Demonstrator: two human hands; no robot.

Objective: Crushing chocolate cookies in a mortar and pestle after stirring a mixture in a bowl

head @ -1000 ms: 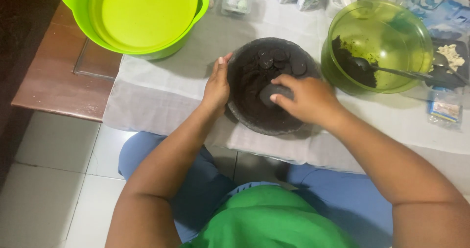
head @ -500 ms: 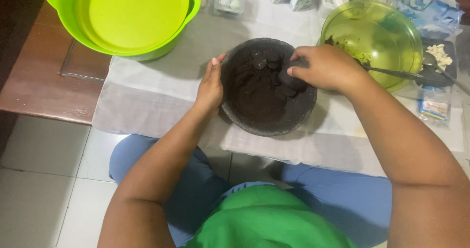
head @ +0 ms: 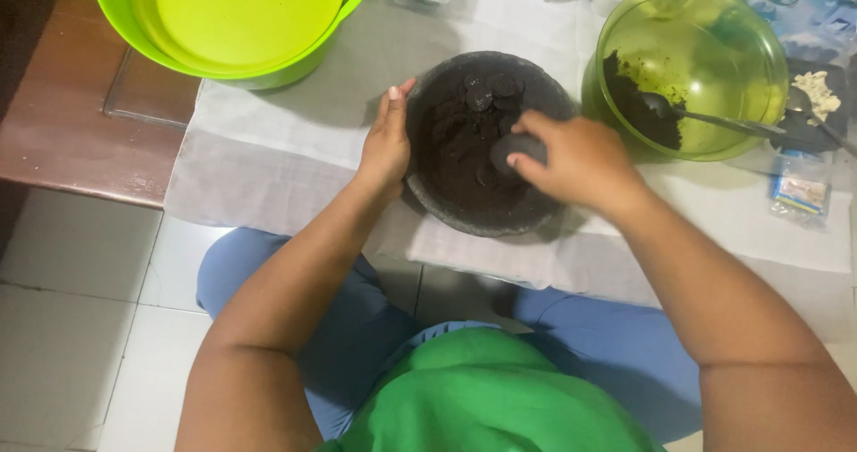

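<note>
White cloth (head: 268, 149) bears a mortar (head: 428, 193); right hand (head: 580, 157), fingers curled, half-hides the pestle (head: 516, 149).

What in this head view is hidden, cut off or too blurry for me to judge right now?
- Pestle: mostly covered by the right hand; its full shape is hidden.
- Mortar: left rim behind the left hand.
- Lidded green bowl: cut by the top edge.
- Packets at right: too blurred to identify.
- Spoon: handle end lost in clutter.

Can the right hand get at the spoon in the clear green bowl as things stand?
Probably yes. The right hand grips a dark pestle in the mortar; the spoon lies uncovered in the open bowl beside it. It must drop the pestle.
</note>
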